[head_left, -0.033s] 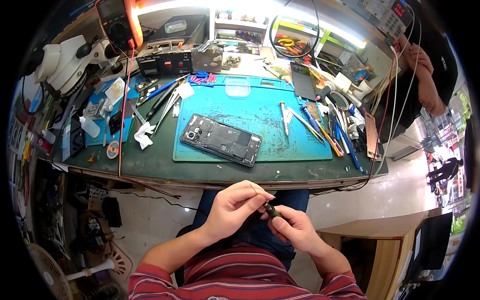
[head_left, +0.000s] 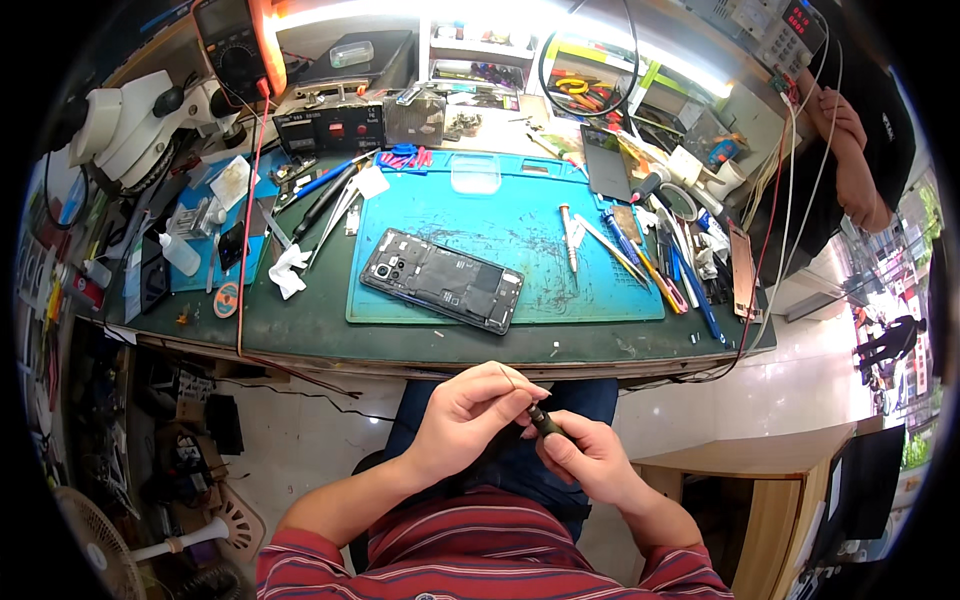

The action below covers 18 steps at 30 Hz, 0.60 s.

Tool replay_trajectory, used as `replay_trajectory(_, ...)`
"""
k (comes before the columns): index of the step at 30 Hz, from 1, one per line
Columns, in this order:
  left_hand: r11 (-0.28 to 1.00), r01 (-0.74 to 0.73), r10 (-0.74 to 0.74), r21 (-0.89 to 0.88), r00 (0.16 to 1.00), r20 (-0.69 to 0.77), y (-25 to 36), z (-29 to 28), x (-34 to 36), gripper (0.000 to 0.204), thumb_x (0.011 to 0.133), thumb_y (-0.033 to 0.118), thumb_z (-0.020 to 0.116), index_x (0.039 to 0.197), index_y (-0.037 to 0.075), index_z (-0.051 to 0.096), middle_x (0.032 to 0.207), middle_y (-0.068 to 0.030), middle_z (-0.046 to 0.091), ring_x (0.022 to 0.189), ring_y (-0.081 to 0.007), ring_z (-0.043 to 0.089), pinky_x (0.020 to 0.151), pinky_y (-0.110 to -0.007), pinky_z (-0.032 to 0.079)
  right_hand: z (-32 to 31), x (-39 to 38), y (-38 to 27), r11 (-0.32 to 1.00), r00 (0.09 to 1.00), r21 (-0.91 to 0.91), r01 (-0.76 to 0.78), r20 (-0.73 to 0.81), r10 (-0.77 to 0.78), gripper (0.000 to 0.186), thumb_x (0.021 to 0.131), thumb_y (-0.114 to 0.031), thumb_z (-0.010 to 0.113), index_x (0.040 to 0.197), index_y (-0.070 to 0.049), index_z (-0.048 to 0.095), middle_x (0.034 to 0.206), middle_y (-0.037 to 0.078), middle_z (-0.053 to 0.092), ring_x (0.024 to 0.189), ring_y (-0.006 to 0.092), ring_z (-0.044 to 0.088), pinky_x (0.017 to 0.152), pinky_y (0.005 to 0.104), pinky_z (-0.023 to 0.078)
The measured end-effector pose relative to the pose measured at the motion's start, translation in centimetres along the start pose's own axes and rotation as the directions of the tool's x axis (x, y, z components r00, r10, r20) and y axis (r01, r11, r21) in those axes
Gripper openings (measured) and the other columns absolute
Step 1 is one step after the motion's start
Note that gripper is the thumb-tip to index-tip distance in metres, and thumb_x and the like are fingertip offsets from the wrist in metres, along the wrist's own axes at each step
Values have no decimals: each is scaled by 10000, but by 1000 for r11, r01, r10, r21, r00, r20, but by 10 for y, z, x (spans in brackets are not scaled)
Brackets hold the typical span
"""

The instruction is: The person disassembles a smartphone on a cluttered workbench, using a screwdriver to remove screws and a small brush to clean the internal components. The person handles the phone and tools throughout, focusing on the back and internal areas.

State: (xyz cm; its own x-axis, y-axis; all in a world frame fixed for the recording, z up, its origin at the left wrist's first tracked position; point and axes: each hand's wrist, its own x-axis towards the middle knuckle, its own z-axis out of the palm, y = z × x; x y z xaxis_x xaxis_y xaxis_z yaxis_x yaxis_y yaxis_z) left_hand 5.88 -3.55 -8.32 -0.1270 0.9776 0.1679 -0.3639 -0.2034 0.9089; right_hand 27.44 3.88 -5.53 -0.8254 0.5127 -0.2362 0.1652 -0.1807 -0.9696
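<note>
Below the bench's front edge, my left hand (head_left: pixel 473 420) pinches the thin metal end of a slim tool (head_left: pixel 542 418) with a dark olive handle. My right hand (head_left: pixel 582 458) is closed around that handle, thumb along it. Above my hands, a dark smartphone (head_left: pixel 440 279) with its back cover off lies at a slant on the blue mat (head_left: pixel 600 295). A screwdriver with a pale handle (head_left: pixel 567 237) lies to the phone's right, beside tweezers and several other tools (head_left: pixel 676 280).
A microscope (head_left: pixel 125 125), multimeter (head_left: pixel 230 45) and red lead stand at the left, a power supply (head_left: pixel 790 30) with hanging cables at the upper right. A person in dark clothing (head_left: pixel 855 165) is at the right of the bench. A fan (head_left: pixel 95 550) and wooden cabinet (head_left: pixel 740 485) flank me.
</note>
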Motion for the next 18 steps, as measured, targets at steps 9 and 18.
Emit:
replay_trajectory(9,979,-42,34,-200,998,-45,-27,14,-13,165,1035,22,762,1187,4,700,1208,-52,626,1054,-109,646,897,-286,565,9,-2,4,901,962,-403,161,-140,-235,279,1077,-191,713,1280,2,704,950,114,718,793,203,676,728,337,545)
replay_trajectory(18,958,-24,-24,-284,986,-163,-28,29,-29,141,1015,12,782,1146,-10,734,1157,-82,660,1014,-138,654,866,-276,582,24,-6,1,711,888,-662,237,-149,-435,222,1033,-133,735,1201,7,695,908,144,694,721,298,677,654,373,537)
